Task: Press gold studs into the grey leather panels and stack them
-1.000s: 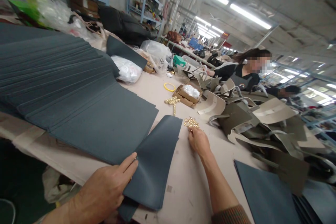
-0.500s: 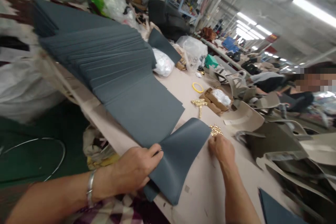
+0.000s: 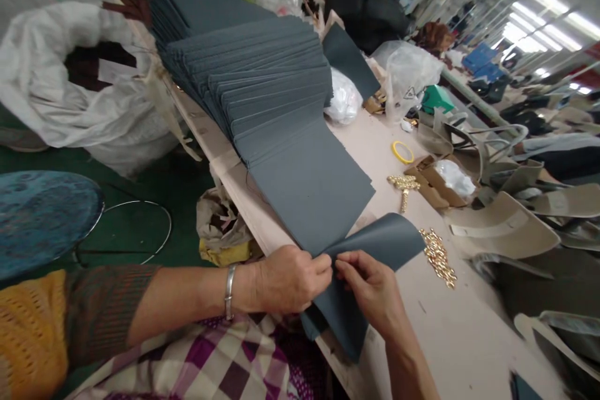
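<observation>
My left hand [image 3: 290,279] is closed on the edge of a dark blue-grey leather-like panel [image 3: 387,239], which bends and folds over at the table's near edge. Close against those fingers, my right hand [image 3: 374,292] pinches at the same edge; whatever small thing lies between its fingertips is hidden. Just right of the panel is a loose heap of small shiny gold metal pieces [image 3: 438,257]. A second gold heap [image 3: 404,184] sits farther back. Beyond my left hand, a fanned stack of matching panels [image 3: 304,181] stretches away along the table.
A yellow tape roll [image 3: 402,152] and a cardboard box [image 3: 426,181] with clear plastic lie behind the gold pieces. Beige and olive curved bag parts [image 3: 509,225] crowd the right side. To the left are a white sack [image 3: 42,75] and a blue stool [image 3: 47,219].
My right hand has moved from the gold heap to the panel edge beside my left hand, uncovering more of the heap. My left hand still grips the panel. The camera view has shifted.
</observation>
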Demonstrator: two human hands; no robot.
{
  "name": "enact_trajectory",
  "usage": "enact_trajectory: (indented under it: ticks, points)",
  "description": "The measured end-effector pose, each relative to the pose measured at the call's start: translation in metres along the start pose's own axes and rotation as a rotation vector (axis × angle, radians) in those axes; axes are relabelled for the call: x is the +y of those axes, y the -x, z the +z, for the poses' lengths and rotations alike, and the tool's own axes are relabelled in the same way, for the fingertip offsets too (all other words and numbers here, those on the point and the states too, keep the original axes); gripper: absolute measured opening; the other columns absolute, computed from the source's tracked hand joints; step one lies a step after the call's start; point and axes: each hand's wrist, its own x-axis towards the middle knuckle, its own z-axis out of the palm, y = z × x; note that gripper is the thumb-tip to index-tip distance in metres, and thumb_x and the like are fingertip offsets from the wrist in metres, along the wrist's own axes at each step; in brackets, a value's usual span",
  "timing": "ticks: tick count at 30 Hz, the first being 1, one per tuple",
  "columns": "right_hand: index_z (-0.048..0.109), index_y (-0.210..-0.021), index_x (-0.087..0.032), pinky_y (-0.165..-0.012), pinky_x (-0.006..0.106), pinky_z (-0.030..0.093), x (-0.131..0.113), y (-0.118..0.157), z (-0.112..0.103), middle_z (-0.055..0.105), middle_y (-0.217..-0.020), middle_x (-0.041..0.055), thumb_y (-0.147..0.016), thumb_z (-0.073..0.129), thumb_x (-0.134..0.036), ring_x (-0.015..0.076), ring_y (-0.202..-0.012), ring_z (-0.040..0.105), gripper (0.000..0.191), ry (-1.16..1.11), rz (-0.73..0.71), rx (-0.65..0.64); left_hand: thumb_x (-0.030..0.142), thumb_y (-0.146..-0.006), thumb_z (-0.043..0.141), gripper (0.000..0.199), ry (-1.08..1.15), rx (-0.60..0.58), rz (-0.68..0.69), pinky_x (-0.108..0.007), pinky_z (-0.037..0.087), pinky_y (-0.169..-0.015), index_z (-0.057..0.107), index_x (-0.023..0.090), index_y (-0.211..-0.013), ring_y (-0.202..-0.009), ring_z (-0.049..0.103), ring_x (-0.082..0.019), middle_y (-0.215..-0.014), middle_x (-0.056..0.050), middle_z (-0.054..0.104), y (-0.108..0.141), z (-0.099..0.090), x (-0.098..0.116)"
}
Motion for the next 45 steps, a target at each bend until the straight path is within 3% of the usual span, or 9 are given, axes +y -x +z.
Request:
enact_trajectory:
  ticks: [5,10,19,25,31,36,45]
  points:
    - [0.071,-0.079,-0.020,-0.059,0.024,0.045,-0.015,-0.010,0.003,0.068,-0.068,0.0005,-0.085,0.055,-0.031,0.0150,-0.063,0.061,0.020,0.258,-0.027,-0.074,0.021,-0.086,0.050,0.017,-0.012,0.043,0.037,-0.033,0.048,-0.050,0.056,0.014,-0.100,-0.067,0.062,-0.019,-0.093,-0.006,0.061,0.002,0.005,-0.002]
    - [0.071,-0.074,-0.020,-0.056,0.023,0.042,-0.028,-0.018,0.001,0.068,-0.064,0.0002,-0.081,0.054,-0.026,0.0147,-0.060,0.061,0.020,0.346,0.059,-0.120,0.018,-0.088,0.047,0.014,-0.008,0.098,0.053,-0.034,0.048,-0.047,0.056,0.013,-0.098,-0.062,0.061,-0.019,-0.091,-0.005,0.061,0.003,0.007,-0.003]
    - [0.062,-0.069,-0.018,-0.050,0.022,0.050,-0.024,-0.037,-0.005,0.063,-0.055,-0.0015,-0.075,0.060,-0.023,0.0126,-0.052,0.061,0.009,0.081,0.336,-0.282,0.019,-0.091,0.044,0.018,0.031,0.047,0.043,-0.035,0.049,-0.051,0.057,0.013,-0.102,-0.064,0.060,-0.019,-0.091,-0.004,0.061,0.001,0.006,-0.004]
    - [0.063,-0.065,-0.016,-0.046,0.019,0.049,-0.032,-0.051,-0.008,0.063,-0.051,-0.0002,-0.072,0.062,-0.014,0.0120,-0.048,0.061,0.007,0.115,0.432,-0.369,0.018,-0.092,0.040,0.022,0.022,0.042,0.038,-0.034,0.048,-0.052,0.056,0.013,-0.107,-0.064,0.059,-0.018,-0.091,-0.005,0.060,0.000,0.005,-0.005]
    - [0.065,-0.069,-0.017,-0.049,0.022,0.050,-0.021,-0.042,-0.009,0.066,-0.056,0.0010,-0.075,0.061,-0.021,0.0138,-0.052,0.062,0.009,0.073,0.285,-0.381,0.018,-0.088,0.043,0.024,0.027,0.013,0.021,-0.034,0.051,-0.057,0.054,0.014,-0.110,-0.071,0.061,-0.019,-0.095,-0.004,0.060,0.001,0.006,-0.005]
    - [0.068,-0.077,-0.019,-0.053,0.021,0.044,-0.015,-0.019,-0.004,0.068,-0.065,-0.0003,-0.083,0.055,-0.025,0.0117,-0.057,0.060,0.016,0.218,-0.006,-0.183,0.019,-0.085,0.047,0.028,-0.002,0.008,0.021,-0.034,0.051,-0.057,0.053,0.013,-0.112,-0.071,0.061,-0.020,-0.095,-0.005,0.060,0.002,0.006,-0.003]
    - [0.067,-0.068,-0.018,-0.048,0.021,0.040,-0.024,-0.026,-0.002,0.066,-0.059,0.0007,-0.078,0.054,-0.021,0.0118,-0.051,0.057,0.017,0.265,0.031,-0.183,0.019,-0.083,0.048,0.027,0.008,0.015,0.011,-0.034,0.052,-0.058,0.055,0.014,-0.109,-0.072,0.061,-0.020,-0.096,-0.006,0.061,0.002,0.007,-0.003]
